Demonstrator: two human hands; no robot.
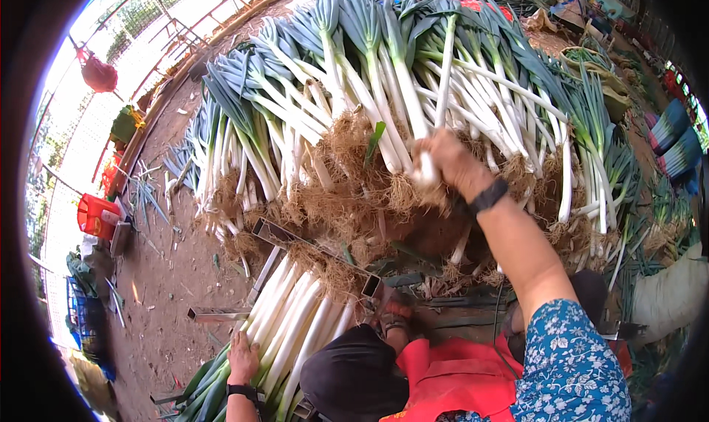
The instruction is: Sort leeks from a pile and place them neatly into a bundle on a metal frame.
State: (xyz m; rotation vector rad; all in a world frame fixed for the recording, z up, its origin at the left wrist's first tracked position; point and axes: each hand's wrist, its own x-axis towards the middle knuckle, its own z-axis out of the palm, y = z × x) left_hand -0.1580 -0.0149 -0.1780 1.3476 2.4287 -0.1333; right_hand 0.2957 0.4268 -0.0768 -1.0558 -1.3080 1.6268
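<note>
The right hand (454, 160) grips 1 leek (445, 75) and the left hand (243, 359) lies half-open on racked leeks (292, 318); tangled roots (317, 200) could snag, dragging the pile (340, 82) askew.

Daylight reaching us from the left, glare washing out the fence (140, 60), bright highlights on the near leeks (292, 307), darker shade beneath the roots (351, 130), motion blur we notice around the right hand (454, 162), our fisheye view bending toward black edges
</note>
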